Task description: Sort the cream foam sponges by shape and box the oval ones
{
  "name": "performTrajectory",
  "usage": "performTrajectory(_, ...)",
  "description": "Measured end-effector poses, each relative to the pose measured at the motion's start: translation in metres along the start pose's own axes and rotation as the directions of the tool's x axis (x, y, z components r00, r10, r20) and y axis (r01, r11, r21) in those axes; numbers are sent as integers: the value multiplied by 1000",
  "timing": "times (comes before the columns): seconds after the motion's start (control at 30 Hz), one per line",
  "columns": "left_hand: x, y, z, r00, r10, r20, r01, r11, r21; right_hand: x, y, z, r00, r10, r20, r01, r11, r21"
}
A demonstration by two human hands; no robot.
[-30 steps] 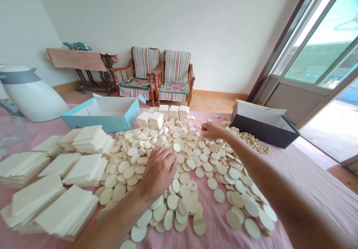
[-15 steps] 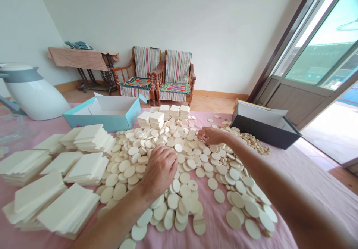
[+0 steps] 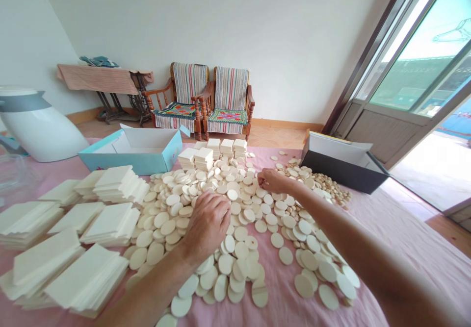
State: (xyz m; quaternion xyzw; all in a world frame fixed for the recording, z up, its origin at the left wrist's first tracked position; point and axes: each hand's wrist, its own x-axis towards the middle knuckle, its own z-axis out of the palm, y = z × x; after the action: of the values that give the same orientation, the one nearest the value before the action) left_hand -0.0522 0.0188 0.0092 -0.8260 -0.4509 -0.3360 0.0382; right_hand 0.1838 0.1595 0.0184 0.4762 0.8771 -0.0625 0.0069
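A wide heap of round, pale wooden discs (image 3: pixel 168 227) covers the middle of the pink cloth. My left hand (image 3: pixel 210 219) rests over this heap, back upward, with its fingers curled down; whatever is under them is hidden. Farther out, at the heap's right side, my right hand (image 3: pixel 272 180) has its fingers bent together among the discs, and I cannot make out what is in them. Small wooden pieces (image 3: pixel 331 186) lie beyond the right hand, near the black box (image 3: pixel 342 167). Stacks of square wooden sheets (image 3: pixel 86 278) stand left of my left hand.
A light blue open box (image 3: pixel 128 163) sits behind the square stacks. Smaller square stacks (image 3: pixel 203 158) stand at the heap's far edge. On the far left is a white jug (image 3: pixel 51 133). Two wooden armchairs (image 3: pixel 228 94) and a cloth-covered sewing table (image 3: pixel 99 79) are against the wall.
The view has shifted slightly, moving most things a little left in the picture. My right hand's fingers look drawn closer together; my left hand keeps about the same place on the heap.
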Motion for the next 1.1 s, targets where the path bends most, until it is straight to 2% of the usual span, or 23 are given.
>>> performTrajectory(0.07, 0, -1, 0, 1000, 6, -13, -6, 1000, 1, -9, 9, -4, 993, 59, -98, -54, 997, 54)
performTrajectory(0.17, 2, -1, -1, 999, 10, -43, -10, 1000, -1, -31, 36, -14, 956, 190, -225, -175, 981, 88)
performTrajectory(0.3, 8, 6, -7, 998, 35, -48, -37, 999, -30, -70, 83, -22, 907, 329, -263, -335, 942, 26)
performTrajectory(0.43, 22, 22, -10, 994, 78, 79, -67, 989, -129, -97, 110, -18, 847, 450, -282, -469, 883, -2)
performTrajectory(0.53, 38, 32, -1, 978, 99, 182, -58, 974, -217, -110, 103, -11, 769, 486, -416, -490, 865, 104)
performTrajectory(0.6, 52, 36, 13, 964, 109, 243, -44, 965, -257, -118, 88, -5, 703, 511, -495, -452, 858, 245)
performTrajectory(0.67, 68, 40, 31, 938, 92, 334, -9, 970, -243, -127, 70, 3, 665, 538, -518, -382, 841, 383)
performTrajectory(0.73, 84, 42, 51, 912, 58, 407, 24, 981, -193, -135, 55, 11, 659, 550, -513, -325, 823, 466)
performTrajectory(0.9, 113, 48, 96, 904, -58, 423, 102, 991, -82, -145, 46, 25, 642, 538, -546, -278, 827, 488)
performTrajectory(1.1, 119, 47, 113, 912, -129, 390, 164, 985, -58, -148, 60, 30, 653, 511, -559, -295, 852, 433)
